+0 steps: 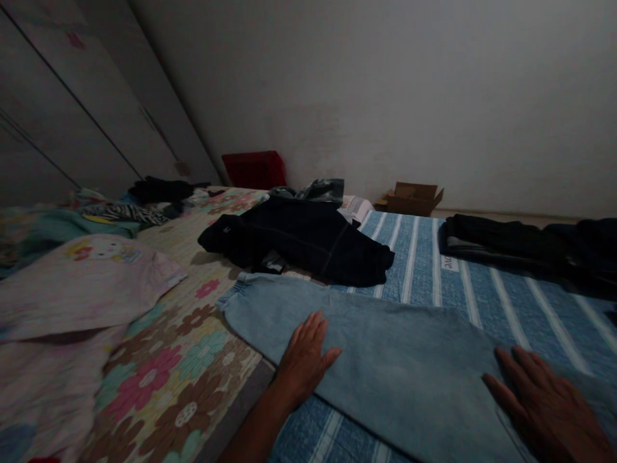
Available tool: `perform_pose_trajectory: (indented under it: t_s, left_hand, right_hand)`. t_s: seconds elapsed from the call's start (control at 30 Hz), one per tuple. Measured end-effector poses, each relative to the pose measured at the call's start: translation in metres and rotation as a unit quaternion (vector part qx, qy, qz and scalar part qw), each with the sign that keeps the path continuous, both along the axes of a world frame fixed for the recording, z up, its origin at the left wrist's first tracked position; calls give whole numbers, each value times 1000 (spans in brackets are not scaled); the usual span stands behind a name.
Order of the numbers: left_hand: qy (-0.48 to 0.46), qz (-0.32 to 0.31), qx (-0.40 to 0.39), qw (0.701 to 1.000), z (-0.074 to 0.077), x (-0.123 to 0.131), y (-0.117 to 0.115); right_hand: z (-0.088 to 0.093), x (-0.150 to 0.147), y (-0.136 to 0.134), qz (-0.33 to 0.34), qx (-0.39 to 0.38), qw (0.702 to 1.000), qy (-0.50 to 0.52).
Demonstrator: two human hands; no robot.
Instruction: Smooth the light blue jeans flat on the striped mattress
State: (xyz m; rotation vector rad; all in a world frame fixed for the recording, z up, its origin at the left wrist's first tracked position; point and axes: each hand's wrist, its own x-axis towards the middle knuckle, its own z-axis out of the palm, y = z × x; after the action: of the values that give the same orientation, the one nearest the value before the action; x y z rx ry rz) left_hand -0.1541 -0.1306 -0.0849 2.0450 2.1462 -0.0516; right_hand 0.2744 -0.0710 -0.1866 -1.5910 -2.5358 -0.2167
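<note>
A pair of light blue denim pants (385, 347) lies stretched out on the bed, its elastic end toward the left. My left hand (306, 357) rests flat on the denim near that end, thumb apart from the fingers. Over at the right, my right hand (544, 399) lies on the other part of the pants with its fingers stretched out. Neither hand grips anything. Just beyond the pants is a crumpled dark navy garment (308, 238).
A pink printed top (106, 283) and a heap of clothes (120, 212) lie at left on the flowered sheet (187, 386). Folded dark clothes (511, 241) sit at right on the blue striped cover (409, 257). Behind stand a cardboard box (414, 199) and a red box (255, 168).
</note>
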Motion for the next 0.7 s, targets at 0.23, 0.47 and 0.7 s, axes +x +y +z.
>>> perform_pose_trajectory:
  t_s: [0.23, 0.47, 0.7]
  left_hand:
    - [12, -31, 40, 999, -5, -10, -17]
    - [47, -59, 82, 994, -21, -17, -24]
    - [63, -73, 116, 989, -30, -20, -24]
  right_hand:
    - [3, -7, -2, 2, 36, 999, 3]
    - [-8, -3, -2, 12, 52, 998, 14]
    - [-13, 0, -2, 16, 38, 999, -2]
